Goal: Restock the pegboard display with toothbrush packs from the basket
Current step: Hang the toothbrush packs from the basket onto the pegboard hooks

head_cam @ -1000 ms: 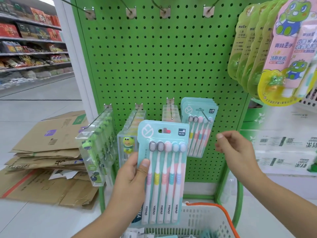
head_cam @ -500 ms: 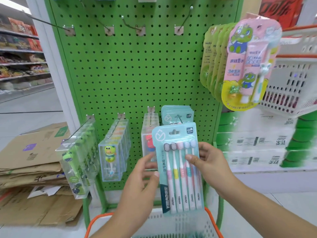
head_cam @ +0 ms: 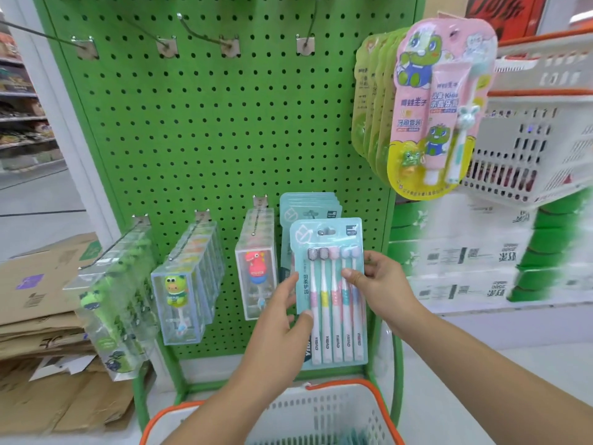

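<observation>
Holding one toothbrush pack (head_cam: 330, 290) before its hook, both hands — left hand (head_cam: 282, 329), right hand (head_cam: 382, 284) — pinched it, several matching packs (head_cam: 308, 207) already hanging, more seemingly left in the basket (head_cam: 308, 412).

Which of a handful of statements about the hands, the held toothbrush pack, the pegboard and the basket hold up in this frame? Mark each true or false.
1. Both hands hold the teal toothbrush pack. True: the left hand and the right hand each have a grip on a side edge.
2. The held pack contains three brushes. False: five show.
3. Matching teal packs already hang on the pegboard behind it. True.
4. Every upper-row hook carries stock. False: the four hooks across the top are bare.
5. The basket has a blue rim. False: its rim is orange.
</observation>
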